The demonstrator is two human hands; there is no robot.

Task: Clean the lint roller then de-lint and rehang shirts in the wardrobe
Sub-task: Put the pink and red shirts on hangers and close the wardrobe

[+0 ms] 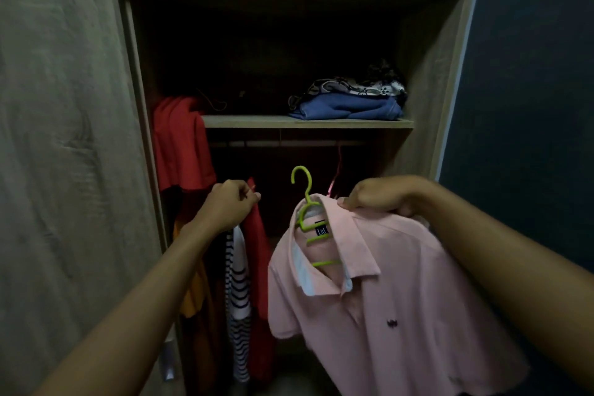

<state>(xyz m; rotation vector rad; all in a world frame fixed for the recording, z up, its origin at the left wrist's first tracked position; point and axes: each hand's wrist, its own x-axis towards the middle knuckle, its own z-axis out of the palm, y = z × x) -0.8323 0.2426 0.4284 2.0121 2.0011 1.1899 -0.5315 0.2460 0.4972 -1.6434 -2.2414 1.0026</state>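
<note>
Pink polo shirt (pixel 385 283) on green hanger (pixel 305 202), before the wardrobe rail (pixel 289 143); soft, light, prob. slips off; right hand (pixel 382 194) fingers pinch its shoulder; left hand (pixel 229 204) pinches red shirt (pixel 257 235); better hold the hanger neck.

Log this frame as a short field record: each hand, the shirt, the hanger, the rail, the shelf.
left hand: gripping a red garment hanging in the wardrobe
right hand: holding the pink shirt at its shoulder
green hanger: inside the shirt's collar, hook free, below the rail
rail: one pink hanger hooked on it
shelf: folded blue garment, patterned cloth on top
lint roller: not in view
</note>
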